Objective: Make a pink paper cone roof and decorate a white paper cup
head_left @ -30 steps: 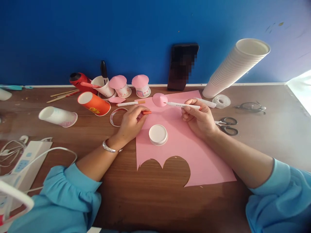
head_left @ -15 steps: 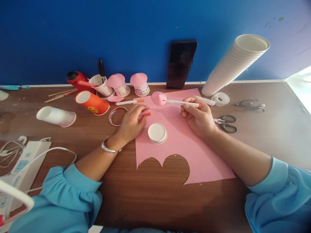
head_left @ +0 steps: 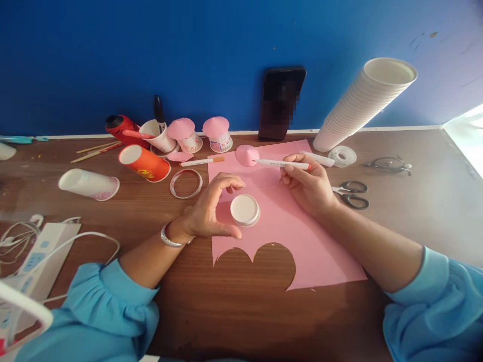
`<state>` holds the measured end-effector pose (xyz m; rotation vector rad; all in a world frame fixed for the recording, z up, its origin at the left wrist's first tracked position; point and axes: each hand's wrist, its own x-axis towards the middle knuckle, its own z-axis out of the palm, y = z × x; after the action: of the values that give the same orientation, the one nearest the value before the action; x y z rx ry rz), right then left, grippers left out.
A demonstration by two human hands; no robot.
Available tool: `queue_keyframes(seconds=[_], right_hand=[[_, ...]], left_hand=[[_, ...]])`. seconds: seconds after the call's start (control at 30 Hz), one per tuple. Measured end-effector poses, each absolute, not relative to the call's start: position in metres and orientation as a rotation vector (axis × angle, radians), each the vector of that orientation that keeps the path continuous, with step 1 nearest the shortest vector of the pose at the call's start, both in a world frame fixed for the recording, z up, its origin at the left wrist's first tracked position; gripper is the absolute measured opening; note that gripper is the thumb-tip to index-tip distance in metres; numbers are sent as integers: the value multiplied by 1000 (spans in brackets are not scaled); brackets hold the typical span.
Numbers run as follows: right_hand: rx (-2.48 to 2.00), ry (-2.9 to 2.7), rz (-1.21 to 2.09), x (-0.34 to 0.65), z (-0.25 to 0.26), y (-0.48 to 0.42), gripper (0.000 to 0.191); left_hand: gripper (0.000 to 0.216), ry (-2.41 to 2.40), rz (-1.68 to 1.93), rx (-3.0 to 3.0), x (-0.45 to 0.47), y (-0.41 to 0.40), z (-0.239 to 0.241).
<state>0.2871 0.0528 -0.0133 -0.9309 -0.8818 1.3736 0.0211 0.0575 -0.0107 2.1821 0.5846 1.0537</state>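
Observation:
My left hand is open, its thumb and fingers spread in a C around the left side of a small white paper cup piece. The fingers do not appear to touch it. That piece sits on a pink paper sheet with rounded cut-outs along its near edge. Pinched in my right hand is a white marker with a red end, its uncapped tip pointing left. Just left of the tip, a pink paper cone lies on the sheet.
Two small cups with pink cone tops stand by the wall. Also about: an orange-capped marker, cut cup ring, orange cup, scissors, tape roll, tall cup stack, phone and power strip.
My left hand has moved nearer and opened around the cup piece. A red cap seen by its fingers is now out of sight. The right hand still holds the marker, nearly unmoved.

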Motion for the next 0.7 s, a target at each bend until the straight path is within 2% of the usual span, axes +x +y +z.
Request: queue_keyframes(seconds=[0.13,0.17,0.27,0.4,0.7], right_hand=[[-946,-894,1385,287,-14,52,29],[-937,-895,1396,287,-15,52,29],[-898,-918,1416,287,-16,53,26],[-892,-959,1412,287,-16,53,24],[-875,-915,1436,288,-15,53,27]], left_hand=[[24,983,1298,2252,15,67,-5],[21,1146,1279,2316,14,72,-4],[29,1376,1059,2538,8,84,-4],[42,1393,900,2645,7,90,-7],[44,1026,1219,2514,18,69,-5]])
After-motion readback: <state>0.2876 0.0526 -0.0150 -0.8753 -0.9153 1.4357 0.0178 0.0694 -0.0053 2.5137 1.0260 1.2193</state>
